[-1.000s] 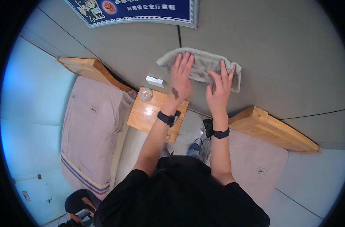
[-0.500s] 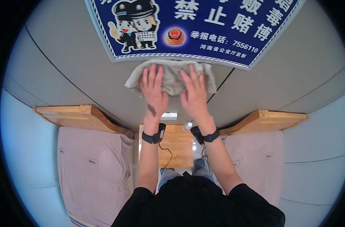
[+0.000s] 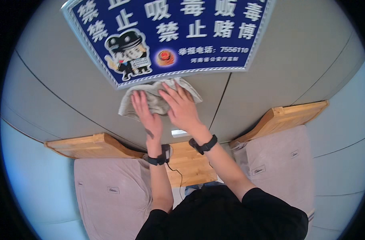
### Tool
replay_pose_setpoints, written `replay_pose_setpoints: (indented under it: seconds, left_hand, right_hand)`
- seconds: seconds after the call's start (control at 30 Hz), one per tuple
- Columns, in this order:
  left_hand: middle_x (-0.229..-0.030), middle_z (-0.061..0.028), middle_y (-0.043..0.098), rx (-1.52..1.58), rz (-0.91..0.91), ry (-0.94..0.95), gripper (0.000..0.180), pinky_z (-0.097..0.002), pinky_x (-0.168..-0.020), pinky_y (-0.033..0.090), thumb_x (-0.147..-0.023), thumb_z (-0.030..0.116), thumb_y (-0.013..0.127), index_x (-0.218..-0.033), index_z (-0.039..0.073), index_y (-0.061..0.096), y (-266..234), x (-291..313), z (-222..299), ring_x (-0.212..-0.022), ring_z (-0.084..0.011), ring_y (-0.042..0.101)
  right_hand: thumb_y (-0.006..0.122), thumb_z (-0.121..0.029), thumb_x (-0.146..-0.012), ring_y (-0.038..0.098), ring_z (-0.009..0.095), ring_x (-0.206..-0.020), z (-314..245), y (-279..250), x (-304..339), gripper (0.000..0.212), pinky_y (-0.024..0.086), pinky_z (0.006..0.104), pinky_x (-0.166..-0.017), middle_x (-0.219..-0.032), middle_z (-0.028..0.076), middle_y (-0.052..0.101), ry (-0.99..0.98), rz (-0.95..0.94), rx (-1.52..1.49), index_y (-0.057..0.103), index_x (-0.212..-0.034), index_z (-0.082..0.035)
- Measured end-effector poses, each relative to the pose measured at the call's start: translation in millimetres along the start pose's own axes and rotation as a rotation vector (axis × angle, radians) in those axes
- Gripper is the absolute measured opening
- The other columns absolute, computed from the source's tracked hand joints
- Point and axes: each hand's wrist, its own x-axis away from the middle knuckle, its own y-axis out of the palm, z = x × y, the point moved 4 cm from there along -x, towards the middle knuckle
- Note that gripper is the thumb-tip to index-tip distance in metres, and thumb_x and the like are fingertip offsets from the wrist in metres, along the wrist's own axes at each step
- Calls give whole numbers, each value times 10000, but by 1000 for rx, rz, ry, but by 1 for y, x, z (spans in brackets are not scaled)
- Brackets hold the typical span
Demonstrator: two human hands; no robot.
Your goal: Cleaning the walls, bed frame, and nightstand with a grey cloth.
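A crumpled grey-beige cloth (image 3: 154, 99) lies pressed against the grey wall, just under the lower edge of a blue sign (image 3: 170, 44). My left hand (image 3: 147, 118) rests flat on its left part, fingers stretched upward. Flat on the right part is my right hand (image 3: 183, 110), its fingers extended and a little spread. Neither hand curls round the cloth. Both wrists wear black straps with small devices, and a thin cable hangs from the left one.
Below my arms stands a wooden table (image 3: 190, 162). Beds with pinkish covers flank it: a left bed (image 3: 110, 204) and a right bed (image 3: 280, 168), each with a wooden headboard against the wall. A small white wall fixture (image 3: 178, 133) sits below my hands.
Both hands and the cloth have shifted left along the wall, under the sign's left part. The view has turned and moved too, showing more of the sign.
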Motion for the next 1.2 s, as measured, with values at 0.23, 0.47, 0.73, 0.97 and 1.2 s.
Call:
replay_pose_setpoints:
  seconds: [0.23,0.47,0.73,0.97,1.2]
  left_hand:
    - [-1574,-149,294,8,-390,153,894,-529,-1188,159,-640,-135,450,-1503,73,345,100,11,94,-1474,-422,178]
    - [-1552,-49,379,150,-565,277,791,-392,-1142,340,-735,-128,457,-1479,139,425,154,10,166,-1424,-284,359]
    - [-1521,-48,428,145,-809,341,689,-396,-1108,391,-821,-8,562,-1473,170,432,166,45,132,-1369,-266,436]
    - [-1538,-37,398,173,-1013,220,715,-394,-1035,444,-828,-28,520,-1495,195,387,129,90,46,-1303,-285,490]
    - [-1555,-26,368,184,-1189,62,744,-392,-961,498,-835,-48,478,-1516,219,341,113,150,-50,-1236,-304,543]
  right_hand:
    - [610,-48,-688,369,428,-1374,110,-83,57,585,346,557,-1091,-1487,92,446,91,155,174,558,-1265,-131]
    - [598,-25,-721,240,501,-1412,181,-94,124,659,209,602,-1150,-1544,246,287,327,283,88,437,-1359,-56]
    - [624,-28,-800,104,473,-1477,156,-22,171,825,127,531,-1187,-1586,306,129,582,265,-95,216,-1517,-4]
    - [590,39,-802,119,479,-1472,130,47,201,795,181,471,-1188,-1568,342,124,776,139,-152,216,-1503,23]
    - [620,33,-804,152,463,-1466,103,122,231,762,259,433,-1170,-1582,311,99,790,36,-125,240,-1465,43]
